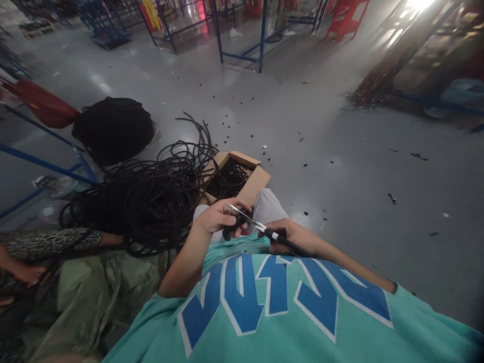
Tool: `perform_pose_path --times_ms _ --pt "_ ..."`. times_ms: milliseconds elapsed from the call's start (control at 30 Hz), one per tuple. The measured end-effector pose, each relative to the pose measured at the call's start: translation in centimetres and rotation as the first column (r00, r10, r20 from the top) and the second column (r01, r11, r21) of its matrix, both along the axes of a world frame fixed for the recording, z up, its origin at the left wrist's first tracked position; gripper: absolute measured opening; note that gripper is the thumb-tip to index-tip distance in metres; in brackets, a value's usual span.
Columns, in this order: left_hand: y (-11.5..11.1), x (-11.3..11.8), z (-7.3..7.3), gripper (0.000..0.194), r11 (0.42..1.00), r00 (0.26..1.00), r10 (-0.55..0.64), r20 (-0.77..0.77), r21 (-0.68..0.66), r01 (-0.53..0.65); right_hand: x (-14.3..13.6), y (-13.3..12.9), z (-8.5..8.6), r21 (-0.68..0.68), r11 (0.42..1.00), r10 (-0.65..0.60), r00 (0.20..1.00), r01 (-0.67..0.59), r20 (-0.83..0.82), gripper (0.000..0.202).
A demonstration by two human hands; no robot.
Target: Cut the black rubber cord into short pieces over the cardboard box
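My left hand (pixel 218 218) is closed around a small dark piece (pixel 239 220), perhaps rubber; the fingers partly cover it. In my right hand (pixel 289 233) is a slim metal-tipped tool (pixel 278 238) with a black handle and white bands. Its bright narrow metal end points left and reaches across the dark piece at my left fingers. Whether it is scissors or pliers I cannot tell. Just beyond my knees, an open cardboard box (pixel 255 187) holds many small black bits. Left of the box lies a big tangled heap of black cords or tubes (pixel 151 196), with some strands over its rim.
A bulging black bag (pixel 111 128) stands behind the heap. Small black scraps lie scattered over the grey floor (pixel 340 201). At the left, another person's hand (pixel 32 275) rests low beside the heap. Blue metal frames (pixel 260 35) and a red stool (pixel 346 17) stand farther off.
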State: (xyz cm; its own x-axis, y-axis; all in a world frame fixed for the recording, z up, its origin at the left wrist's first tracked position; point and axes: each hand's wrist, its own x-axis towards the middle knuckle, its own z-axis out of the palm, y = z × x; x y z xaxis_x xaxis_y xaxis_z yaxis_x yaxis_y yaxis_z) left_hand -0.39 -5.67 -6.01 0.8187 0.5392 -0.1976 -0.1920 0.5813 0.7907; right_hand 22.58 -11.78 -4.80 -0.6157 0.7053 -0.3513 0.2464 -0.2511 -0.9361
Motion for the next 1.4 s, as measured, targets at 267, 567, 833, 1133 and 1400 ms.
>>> perform_pose_path --times_ms 267,567,833,1133,1400 --pt "-0.7 1.3 0.9 0.044 1.000 0.997 0.004 -0.077 -0.013 -0.005 0.4 0.9 -0.1 -0.010 0.995 0.093 0.984 -0.096 -0.152 0.056" --pt "-0.5 1.3 0.4 0.045 0.999 0.998 0.037 -0.053 -0.019 -0.038 -0.2 1.5 1.1 -0.048 0.996 0.064 0.985 -0.073 -0.162 0.048" --pt "0.5 0.3 0.6 0.046 0.993 0.991 0.117 -0.069 0.017 -0.116 -0.5 1.3 -0.2 -0.101 0.995 -0.015 0.996 0.006 -0.085 0.049" --pt "4.9 -1.5 -0.2 0.049 0.880 0.871 0.473 -0.133 0.121 -0.460 -0.3 0.9 -0.4 -0.154 0.980 -0.141 0.988 0.129 -0.067 0.042" --pt "12.1 -1.1 -2.9 0.031 0.650 0.585 0.753 -0.301 0.204 -0.732 -0.2 0.4 -0.8 -0.147 0.968 -0.206 0.979 0.203 -0.005 0.045"
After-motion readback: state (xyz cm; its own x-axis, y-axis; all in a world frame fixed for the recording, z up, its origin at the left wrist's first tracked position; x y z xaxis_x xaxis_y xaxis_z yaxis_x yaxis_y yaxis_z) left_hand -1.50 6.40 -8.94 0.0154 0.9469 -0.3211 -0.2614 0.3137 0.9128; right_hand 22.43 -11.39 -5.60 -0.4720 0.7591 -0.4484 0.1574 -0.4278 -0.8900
